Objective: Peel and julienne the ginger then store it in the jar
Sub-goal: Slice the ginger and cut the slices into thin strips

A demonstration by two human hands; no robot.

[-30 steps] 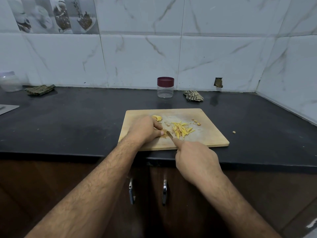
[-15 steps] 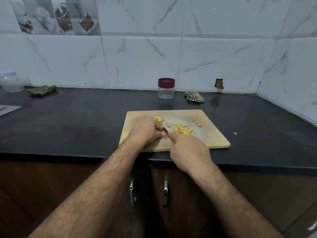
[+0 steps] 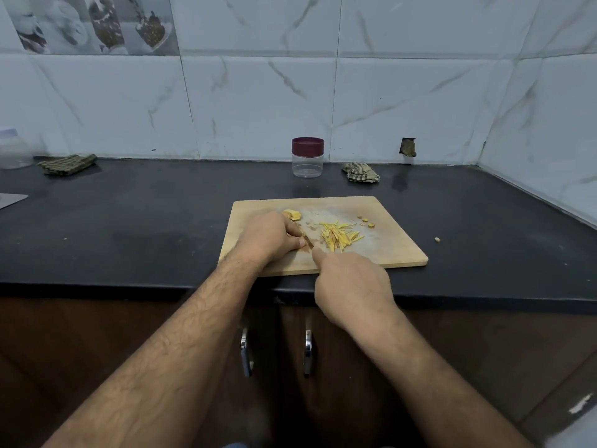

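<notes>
Both forearms reach from the table's (image 3: 129,227) near edge onto the board (image 3: 387,250). The left hand (image 3: 268,239) lies knuckles-up at the board's left side; the right hand (image 3: 352,286) sits at its near edge, forefinger stretched along a knife (image 3: 308,242). Ginger strips (image 3: 339,236) lie mid-board, a chunk (image 3: 292,215) behind the left hand. The jar (image 3: 307,157), lidded, stands by the far edge beside a cloth (image 3: 360,172). The left fingers curl over something hidden; the right fingers wrap the knife handle.

You've got a black counter (image 3: 145,227), tan wood board (image 3: 391,244), yellow ginger strips (image 3: 337,236), clear jar (image 3: 307,164) with maroon lid (image 3: 308,145), two green-checked cloths (image 3: 66,163), and white grey-veined wall tiles (image 3: 258,108).
</notes>
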